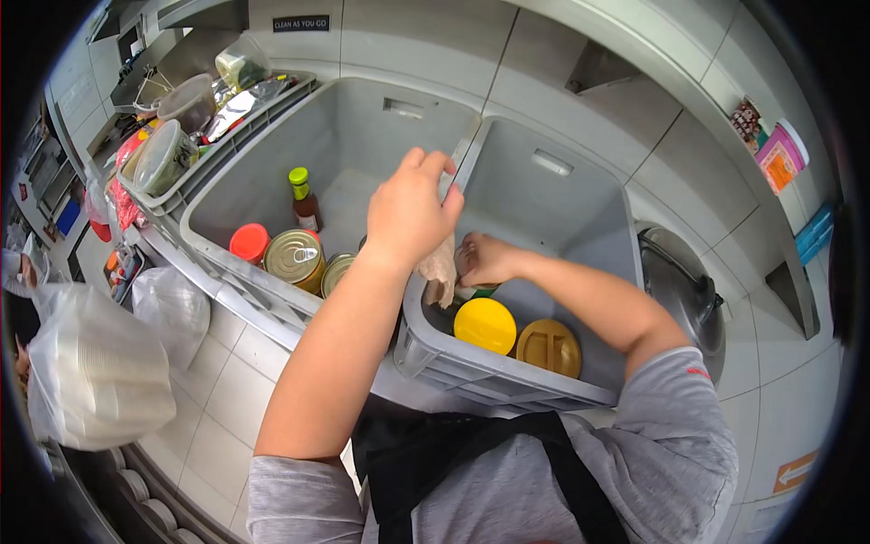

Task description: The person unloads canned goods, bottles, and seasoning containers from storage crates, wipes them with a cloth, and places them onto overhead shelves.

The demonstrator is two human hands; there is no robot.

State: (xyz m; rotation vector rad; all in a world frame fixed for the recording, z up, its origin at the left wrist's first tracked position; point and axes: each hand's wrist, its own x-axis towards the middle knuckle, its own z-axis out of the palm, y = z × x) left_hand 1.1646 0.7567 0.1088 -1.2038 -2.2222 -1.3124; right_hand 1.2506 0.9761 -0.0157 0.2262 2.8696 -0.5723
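Note:
My left hand [415,207] is raised over the shared edge of two grey crates, its fingers closed on the top of a limp beige packet [439,270] that hangs down. Inside the right crate [553,204], my right hand [491,260] has curled fingers just beside that packet. What they grip is hidden. Under them shows part of a container with some green on it [478,291]. Nearer me stand a yellow-lidded container [485,326] and a container with a tan lid [548,349].
The left crate [299,118] holds a green-capped sauce bottle [306,201], a red-lidded jar [249,243] and tins [294,258]. Plastic tubs [165,159] fill a tray at left. White bagged containers [104,372] are at lower left. A dark lidded pot [680,290] stands at right.

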